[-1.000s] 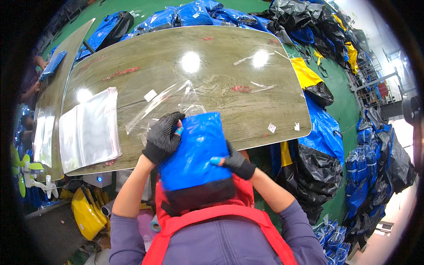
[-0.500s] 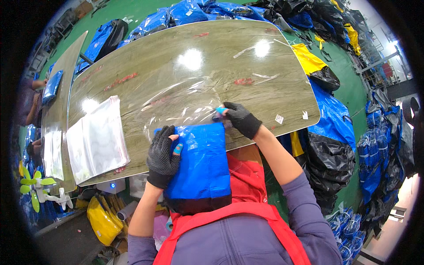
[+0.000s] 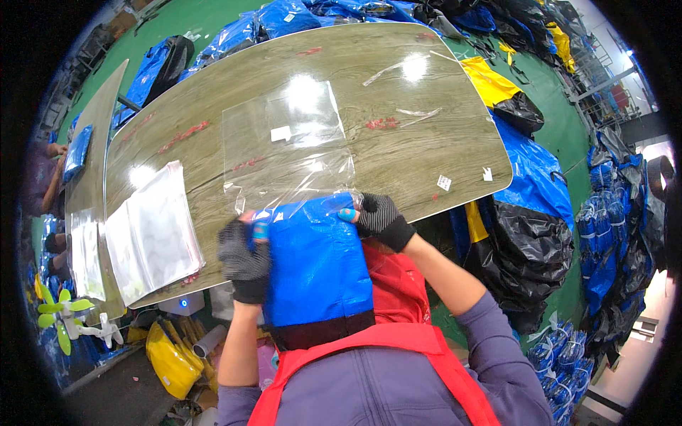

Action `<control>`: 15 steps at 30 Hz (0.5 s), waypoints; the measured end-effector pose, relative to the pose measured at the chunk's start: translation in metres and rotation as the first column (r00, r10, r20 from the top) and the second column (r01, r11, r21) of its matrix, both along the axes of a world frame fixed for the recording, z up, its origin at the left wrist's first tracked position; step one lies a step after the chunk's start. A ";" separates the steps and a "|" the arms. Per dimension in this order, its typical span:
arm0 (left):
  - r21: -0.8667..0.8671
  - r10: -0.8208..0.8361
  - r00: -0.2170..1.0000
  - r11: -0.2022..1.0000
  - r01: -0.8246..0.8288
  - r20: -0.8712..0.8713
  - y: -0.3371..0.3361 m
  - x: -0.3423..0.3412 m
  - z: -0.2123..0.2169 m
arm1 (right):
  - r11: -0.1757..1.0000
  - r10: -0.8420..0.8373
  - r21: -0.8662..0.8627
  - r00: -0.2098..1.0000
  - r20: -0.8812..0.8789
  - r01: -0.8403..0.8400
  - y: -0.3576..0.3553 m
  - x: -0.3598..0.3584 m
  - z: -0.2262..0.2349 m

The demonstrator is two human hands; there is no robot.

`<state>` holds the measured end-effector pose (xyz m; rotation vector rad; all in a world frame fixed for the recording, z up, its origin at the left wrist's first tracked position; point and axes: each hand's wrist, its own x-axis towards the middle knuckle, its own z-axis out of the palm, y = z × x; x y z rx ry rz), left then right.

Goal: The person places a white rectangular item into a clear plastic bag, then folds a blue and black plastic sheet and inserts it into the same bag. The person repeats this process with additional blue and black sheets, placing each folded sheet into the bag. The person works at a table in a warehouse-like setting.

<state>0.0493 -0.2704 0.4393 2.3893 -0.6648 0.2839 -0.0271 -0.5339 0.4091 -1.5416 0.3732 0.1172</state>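
Note:
A folded blue fabric bundle (image 3: 316, 263) with a black lower edge lies partly over the table's near edge, close to my body. Its far end meets the near edge of a clear plastic bag (image 3: 241, 145) spread flat on the table. At the bundle's far left corner my left hand (image 3: 245, 259), in a black dotted glove and blurred, pinches the bag's edge. My right hand (image 3: 383, 219), gloved alike, is closed on the bag's edge at the far right corner. Blue tape wraps a bare digit on each hand. A white label (image 3: 280, 133) shows at the bag.
A stack of clear bags (image 3: 153, 234) lies on the wood-patterned table (image 3: 419, 156) at left. Blue and black bags (image 3: 529, 234) crowd the right side. A small green fan (image 3: 64, 312) stands lower left. Another person's arm (image 3: 53, 177) shows at the far left table.
The crumpled clear bag now lies flatter and stretches away across the table. My right hand has come nearer, to the bundle's corner; my left hand has shifted slightly left and its thumb has moved up.

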 end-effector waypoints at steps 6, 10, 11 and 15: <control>-0.507 -0.289 0.486 0.759 -0.409 -0.825 0.035 0.009 -0.014 | 0.766 -0.057 -0.619 0.977 0.203 0.174 0.033 -0.071 -0.010; -0.479 -0.293 0.410 0.731 -0.486 -0.864 0.030 -0.012 -0.008 | 0.723 0.214 -0.669 0.977 -0.018 -0.171 0.013 -0.096 0.014; -0.409 -0.226 0.366 0.716 -0.566 -0.903 0.025 -0.015 -0.007 | 0.707 0.297 -0.616 0.937 -0.186 -0.346 0.005 -0.094 0.021; -0.584 -0.390 0.458 0.684 -0.437 -0.799 0.008 -0.030 -0.008 | 0.945 -0.297 -0.091 0.939 0.172 0.315 -0.010 -0.061 0.039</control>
